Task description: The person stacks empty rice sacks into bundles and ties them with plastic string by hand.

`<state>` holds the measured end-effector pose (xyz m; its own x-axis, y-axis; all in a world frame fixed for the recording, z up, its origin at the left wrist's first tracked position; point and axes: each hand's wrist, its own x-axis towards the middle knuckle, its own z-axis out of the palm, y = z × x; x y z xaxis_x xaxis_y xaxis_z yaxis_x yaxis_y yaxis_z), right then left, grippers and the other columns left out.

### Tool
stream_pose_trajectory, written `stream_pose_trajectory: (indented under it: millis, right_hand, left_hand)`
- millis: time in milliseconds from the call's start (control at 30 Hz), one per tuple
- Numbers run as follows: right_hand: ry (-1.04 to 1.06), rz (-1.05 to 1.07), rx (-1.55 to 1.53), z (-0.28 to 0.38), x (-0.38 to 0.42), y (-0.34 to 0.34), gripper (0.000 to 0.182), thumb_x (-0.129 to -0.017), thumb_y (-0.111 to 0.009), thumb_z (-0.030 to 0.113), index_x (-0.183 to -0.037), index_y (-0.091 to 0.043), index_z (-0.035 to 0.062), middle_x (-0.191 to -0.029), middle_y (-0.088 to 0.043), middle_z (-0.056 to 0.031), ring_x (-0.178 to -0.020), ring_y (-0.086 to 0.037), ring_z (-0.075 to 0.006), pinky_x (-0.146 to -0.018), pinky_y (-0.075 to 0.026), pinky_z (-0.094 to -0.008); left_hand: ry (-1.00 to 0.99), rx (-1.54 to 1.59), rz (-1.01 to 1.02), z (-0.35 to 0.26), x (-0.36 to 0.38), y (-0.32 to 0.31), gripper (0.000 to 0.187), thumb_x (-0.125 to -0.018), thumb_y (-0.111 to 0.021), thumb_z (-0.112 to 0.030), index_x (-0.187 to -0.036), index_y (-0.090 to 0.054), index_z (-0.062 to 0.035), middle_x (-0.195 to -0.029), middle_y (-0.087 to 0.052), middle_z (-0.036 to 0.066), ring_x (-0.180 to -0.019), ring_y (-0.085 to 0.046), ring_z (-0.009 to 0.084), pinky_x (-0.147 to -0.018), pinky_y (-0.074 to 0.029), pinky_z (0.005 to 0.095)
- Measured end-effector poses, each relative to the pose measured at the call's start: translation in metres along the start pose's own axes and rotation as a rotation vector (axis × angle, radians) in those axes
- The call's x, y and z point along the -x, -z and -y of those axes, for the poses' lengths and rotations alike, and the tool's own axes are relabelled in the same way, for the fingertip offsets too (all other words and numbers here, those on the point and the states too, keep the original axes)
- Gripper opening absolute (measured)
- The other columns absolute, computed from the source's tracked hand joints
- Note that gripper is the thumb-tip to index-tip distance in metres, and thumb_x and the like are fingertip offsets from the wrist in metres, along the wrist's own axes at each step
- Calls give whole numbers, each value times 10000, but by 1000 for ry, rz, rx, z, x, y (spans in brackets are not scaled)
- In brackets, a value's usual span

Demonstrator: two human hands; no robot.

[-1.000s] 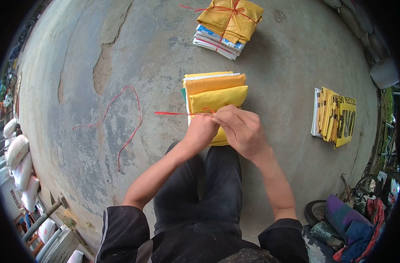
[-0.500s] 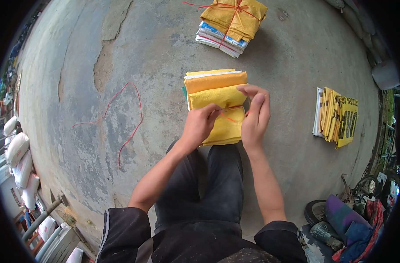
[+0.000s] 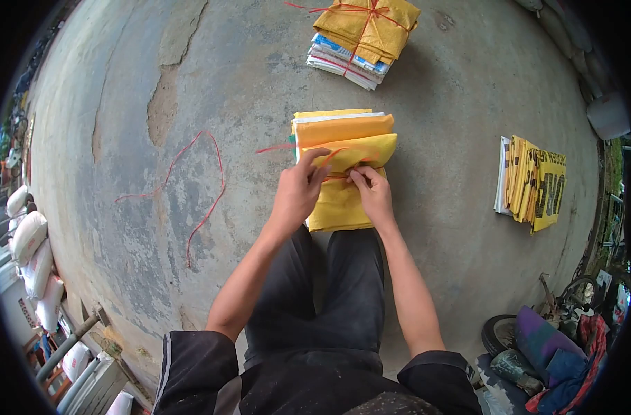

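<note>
In front of my legs stands a bundle of folded yellow sacks [image 3: 343, 213], with white and green edges showing at its left. A red string [image 3: 335, 178] runs across its middle, and a loose, blurred end sticks out past the left side. My left hand [image 3: 300, 187] is at the bundle's left part, fingers bent with the string at them. My right hand [image 3: 374, 197] pinches the string near the middle of the top, thumb and forefinger together. The exact crossing of the string under the fingers is hidden.
A tied stack of yellow and white sacks [image 3: 367, 31] sits at the top. Folded yellow sacks [image 3: 533, 183] lie at the right. Another red string [image 3: 222, 181] lies on the concrete floor [image 3: 246, 83] at the left. A wheel [image 3: 498, 335] and cloths are at lower right.
My right hand has moved down and left onto the string, its fingers now pinched. My left hand has shifted slightly left and up. A string end now reaches out left of the bundle.
</note>
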<state>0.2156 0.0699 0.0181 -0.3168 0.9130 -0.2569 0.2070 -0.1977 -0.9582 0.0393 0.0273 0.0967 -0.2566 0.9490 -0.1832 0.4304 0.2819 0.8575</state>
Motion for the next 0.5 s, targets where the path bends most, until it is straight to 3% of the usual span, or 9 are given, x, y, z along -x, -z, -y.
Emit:
stream_pose_trajectory:
  millis: [67, 100, 167, 200, 233, 267, 333, 400, 500]
  right_hand:
    - [-56, 12, 32, -1, -2, 1, 155, -909, -648, 114, -976, -678, -22, -907, -682, -140, -792, -650, -223, -763, -488, -293]
    - [32, 21, 128, -1, -2, 0, 140, -900, -637, 91, -971, -680, -21, -891, -677, -142, -799, -649, -237, -760, -496, -309]
    - [119, 29, 225, -1, -2, -3, 129, -891, -626, 69, -967, -682, -19, -876, -671, -143, -806, -648, -250, -757, -504, -325]
    - [317, 58, 421, 2, -2, -7, 129, -875, -620, 51, -967, -683, -14, -855, -659, -145, -825, -641, -269, -760, -510, -349]
    - [515, 85, 618, 4, -2, -10, 136, -859, -613, 34, -967, -683, -9, -834, -647, -146, -843, -634, -287, -763, -517, -372]
    - [544, 101, 624, 6, -1, -13, 139, -830, -616, 16, -948, -687, 0, -811, -625, -141, -867, -610, -319, -770, -513, -416]
    - [569, 116, 642, 9, 2, -15, 129, -834, -619, 20, -943, -685, 1, -822, -627, -139, -868, -611, -314, -778, -513, -416]
    - [595, 135, 660, 13, 6, -16, 118, -839, -622, 24, -938, -683, 2, -833, -630, -138, -869, -612, -310, -785, -513, -415]
    - [551, 150, 605, 16, 9, -12, 121, -847, -626, 33, -951, -685, 14, -822, -627, -140, -872, -611, -308, -778, -510, -426]
  left_hand:
    - [-17, -123, -50, 6, 4, 9, 243, -947, -601, -131, -1178, -571, -59, -603, -563, 167, -505, -557, 254, -512, -419, 370]
    - [-17, -124, -47, 6, 8, 10, 243, -947, -601, -131, -1178, -571, -59, -603, -563, 167, -505, -557, 254, -512, -419, 370]
    - [-17, -182, 46, 5, 18, 11, 178, -935, -588, -89, -1102, -543, -47, -658, -588, 220, -622, -596, 417, -560, -440, 459]
    - [20, -83, 80, 1, 21, 9, 164, -932, -584, -70, -1074, -508, -37, -664, -594, 228, -635, -592, 439, -576, -447, 465]
    - [19, -83, 80, -4, 22, 9, 164, -932, -584, -70, -1074, -508, -37, -664, -594, 228, -635, -592, 439, -576, -447, 465]
    - [28, -48, 50, -8, 22, 8, 164, -933, -585, -67, -1069, -500, -33, -661, -600, 224, -623, -604, 418, -578, -454, 454]
    - [37, -15, 20, -11, 20, 6, 164, -933, -586, -64, -1064, -491, -30, -658, -606, 220, -611, -616, 397, -580, -460, 442]
    - [123, 115, -91, -13, 13, 3, 159, -960, -582, -67, -1043, -460, -6, -628, -626, 143, -519, -569, 172, -506, -433, 338]
    - [174, 184, -29, -27, 8, 0, 234, -958, -555, -55, -1153, -441, 7, -649, -645, 183, -569, -657, 251, -602, -483, 406]
